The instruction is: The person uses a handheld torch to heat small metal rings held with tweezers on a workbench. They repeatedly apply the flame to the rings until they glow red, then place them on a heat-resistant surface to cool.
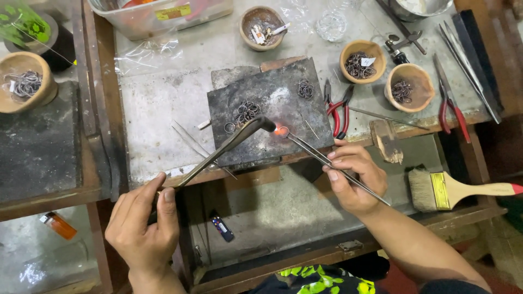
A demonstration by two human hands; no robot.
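Note:
My left hand [143, 226] grips a metal torch [229, 142] whose bent nozzle points at a small ring [281, 130] glowing orange on the dark charred block [283, 106]. My right hand [353, 175] pinches long steel tweezers [327, 160], and their tips hold the glowing ring. Two clusters of small wire rings [245, 113] lie on the block, one left of the nozzle, the other [305, 89] near its back right.
Clay bowls with rings [361, 61] [408, 87] [22, 83] stand on the bench, another bowl [263, 27] holds scraps. Red-handled pliers [338, 111] [449, 106], tweezers [471, 62], a flat brush [457, 189], an orange lighter [57, 225] and a dark lighter [222, 227] lie about.

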